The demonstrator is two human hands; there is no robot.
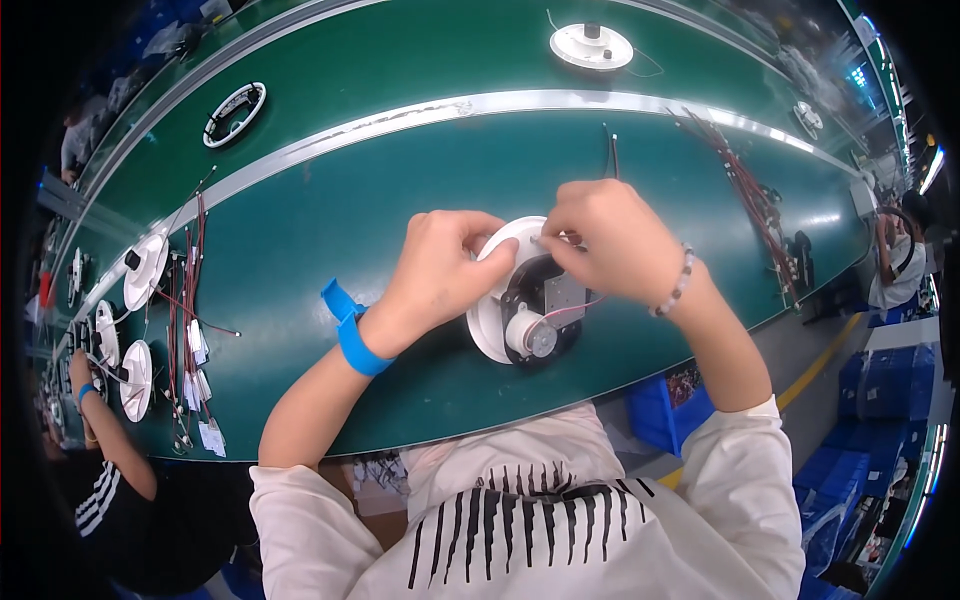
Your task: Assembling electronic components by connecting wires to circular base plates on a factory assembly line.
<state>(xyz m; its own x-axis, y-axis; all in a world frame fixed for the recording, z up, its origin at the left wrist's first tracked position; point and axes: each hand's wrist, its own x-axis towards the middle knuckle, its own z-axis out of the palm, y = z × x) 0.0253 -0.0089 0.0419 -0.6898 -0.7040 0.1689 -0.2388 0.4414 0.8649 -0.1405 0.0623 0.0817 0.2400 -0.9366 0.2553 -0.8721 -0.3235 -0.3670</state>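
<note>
A white round housing is tilted up over the green table in front of me. On its inner side are a black frame, a metal plate and a small silver motor with a pinkish wire. My left hand, closed with its thumb inside the rim, grips the housing's upper left edge. My right hand pinches a thin wire close to the housing's upper edge; its fingers hide most of it. Dark and red wire ends show beyond that hand.
Red and black wire bundles lie at the left and right. White round parts sit left, near a co-worker's arm. Beyond a pale rail, a green strip carries a ring and a white disc. A blue bin is below the edge.
</note>
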